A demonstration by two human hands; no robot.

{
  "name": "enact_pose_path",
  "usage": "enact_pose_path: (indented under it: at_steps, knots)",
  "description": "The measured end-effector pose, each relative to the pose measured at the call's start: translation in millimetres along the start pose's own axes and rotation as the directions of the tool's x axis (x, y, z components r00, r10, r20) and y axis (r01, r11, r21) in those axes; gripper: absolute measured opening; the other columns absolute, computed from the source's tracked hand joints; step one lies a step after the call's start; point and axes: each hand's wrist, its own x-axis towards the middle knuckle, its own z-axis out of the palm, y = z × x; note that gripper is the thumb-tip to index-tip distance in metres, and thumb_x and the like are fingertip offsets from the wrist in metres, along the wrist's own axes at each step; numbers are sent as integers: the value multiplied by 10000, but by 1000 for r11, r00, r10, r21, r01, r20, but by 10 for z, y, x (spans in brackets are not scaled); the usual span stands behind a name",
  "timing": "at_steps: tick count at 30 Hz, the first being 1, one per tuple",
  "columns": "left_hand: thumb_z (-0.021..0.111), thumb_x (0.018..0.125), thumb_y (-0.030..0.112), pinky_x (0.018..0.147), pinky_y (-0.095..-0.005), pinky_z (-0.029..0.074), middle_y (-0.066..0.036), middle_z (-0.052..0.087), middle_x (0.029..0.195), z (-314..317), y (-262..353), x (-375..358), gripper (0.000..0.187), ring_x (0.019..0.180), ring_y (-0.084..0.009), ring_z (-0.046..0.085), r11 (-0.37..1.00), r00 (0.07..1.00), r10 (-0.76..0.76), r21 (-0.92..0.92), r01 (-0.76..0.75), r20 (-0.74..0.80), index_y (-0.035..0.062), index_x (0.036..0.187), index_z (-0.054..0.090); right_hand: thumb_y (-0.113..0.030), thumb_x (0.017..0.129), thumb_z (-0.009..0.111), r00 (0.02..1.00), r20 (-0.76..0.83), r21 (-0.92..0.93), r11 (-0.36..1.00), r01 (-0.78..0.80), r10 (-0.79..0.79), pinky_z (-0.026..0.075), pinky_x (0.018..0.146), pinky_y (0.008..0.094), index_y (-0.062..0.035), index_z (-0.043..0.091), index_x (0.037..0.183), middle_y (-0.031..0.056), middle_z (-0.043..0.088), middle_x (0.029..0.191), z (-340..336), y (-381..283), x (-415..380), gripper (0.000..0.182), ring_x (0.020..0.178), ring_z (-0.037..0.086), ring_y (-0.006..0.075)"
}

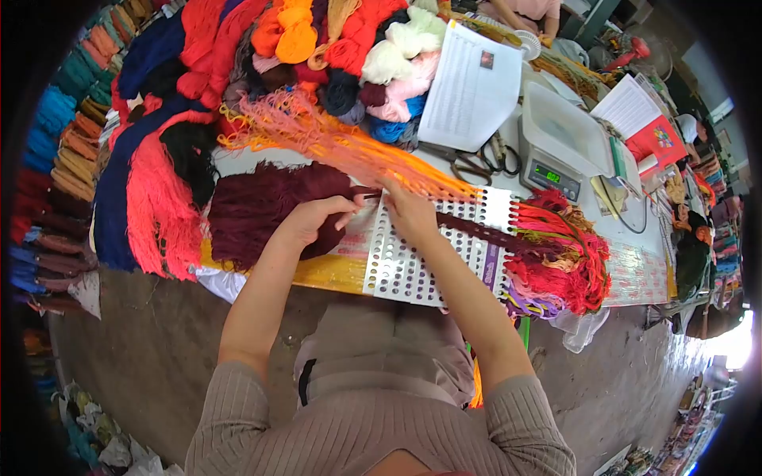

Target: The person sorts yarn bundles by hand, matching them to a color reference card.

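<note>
My left hand [317, 218] is closed in a pinch on strands of maroon yarn [262, 208], beside the big bundle of it lying on the table. My right hand [409, 213] rests over a white card punched with rows of holes [397, 270], its fingers closed on the same maroon yarn near the card's upper left edge. From under that hand a maroon strand [476, 230] crosses the card to the right. Orange yarn [429, 174] runs to the card's top, and red, pink and purple tufts [563, 262] hang at its right edge.
Yarn skeins [294, 36] pile up at the back left. Beyond the card lie scissors [500, 156], a printed sheet [468, 87] and a digital scale [553, 176] carrying a clear plastic tray [563, 127]. Another person [532, 12] sits across the table.
</note>
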Motion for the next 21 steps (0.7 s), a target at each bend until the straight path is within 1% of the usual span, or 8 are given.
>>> enact_pose_path:
  at_steps: [1,3,7,10,12,13,16,21]
  knots:
    - [560,756,52,501,-214,377,-29,548,702,190,94,-95,123,523,-83,461,998,996,63,-4,-64,-68,8,871,559,-232,885,472,1000,9,-12,1000,-9,9,472,602,429,-262,447,1216,126,643,892,-39,-36,21,333,754,619,318]
    - [560,752,44,483,-220,380,-32,560,721,174,94,-149,97,519,-82,466,967,995,41,246,-62,92,6,841,549,-247,890,463,998,56,-42,999,-23,26,473,600,420,-265,441,1227,108,644,904,-44,-46,39,338,767,619,308]
    - [562,785,70,479,-215,390,-12,577,753,225,-114,-240,87,535,-64,485,824,993,57,557,-106,105,14,851,570,-274,908,434,995,99,-104,994,37,-27,463,589,423,-238,461,1164,105,641,855,-31,-46,56,261,748,617,306]
    - [571,787,75,541,-225,433,-10,597,792,152,-300,-277,123,619,-76,538,826,978,141,526,-203,155,17,894,594,-325,920,405,998,55,-47,999,-27,30,435,573,460,-167,478,1010,145,622,728,23,-18,72,196,683,604,345]
    - [574,791,80,634,-246,464,-16,609,816,97,-335,-263,141,735,-100,579,717,962,200,641,-274,187,25,916,607,-335,923,396,999,31,-106,994,-18,21,430,567,467,-153,463,989,157,618,723,47,9,61,204,669,598,359]
    - [574,792,76,701,-267,467,-18,609,811,195,-202,-375,128,803,-119,589,772,1000,19,635,-26,18,30,905,610,-322,927,390,993,86,-121,990,-68,79,426,562,471,-148,446,990,163,612,721,53,24,83,193,660,593,371]
    - [573,793,81,686,-267,467,-21,603,796,93,-342,-325,115,768,-118,581,745,972,163,625,-233,168,29,892,605,-297,925,394,992,44,-58,991,-119,122,427,565,472,-160,432,1003,161,604,708,70,17,75,161,669,593,375]
    - [578,784,96,718,-279,454,-34,592,789,109,-356,-351,99,769,-128,568,642,964,209,721,-262,164,35,861,593,-270,902,446,998,55,-98,995,11,-6,434,582,458,-191,466,1033,121,634,780,10,-34,47,154,701,606,340]
